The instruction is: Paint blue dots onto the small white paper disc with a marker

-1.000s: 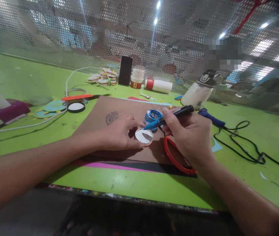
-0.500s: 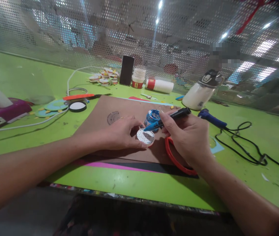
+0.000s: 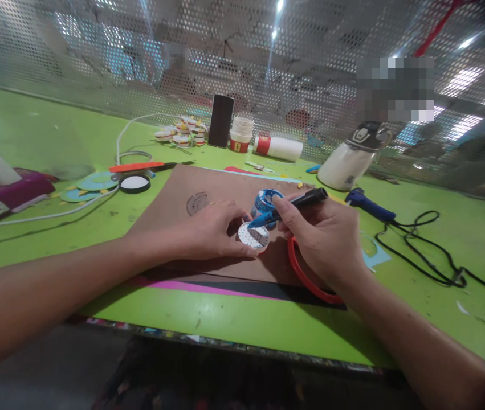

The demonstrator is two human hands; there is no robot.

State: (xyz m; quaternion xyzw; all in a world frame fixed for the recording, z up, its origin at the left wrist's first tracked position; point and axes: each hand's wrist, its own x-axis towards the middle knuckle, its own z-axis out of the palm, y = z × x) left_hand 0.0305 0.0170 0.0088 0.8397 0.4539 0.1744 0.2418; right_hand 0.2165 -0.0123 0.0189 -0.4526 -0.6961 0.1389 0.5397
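We pinch the round white patterned disc (image 3: 253, 239) by its rim in the left hand (image 3: 210, 230) and grip the blue-tipped black marker pen (image 3: 267, 218) in the right hand (image 3: 331, 233); we should press lightly. The disc is over the brown cardboard sheet (image 3: 165, 199), towards its front edge.

Both hands (image 3: 206, 232) and both forearms (image 3: 92, 270) are bare.
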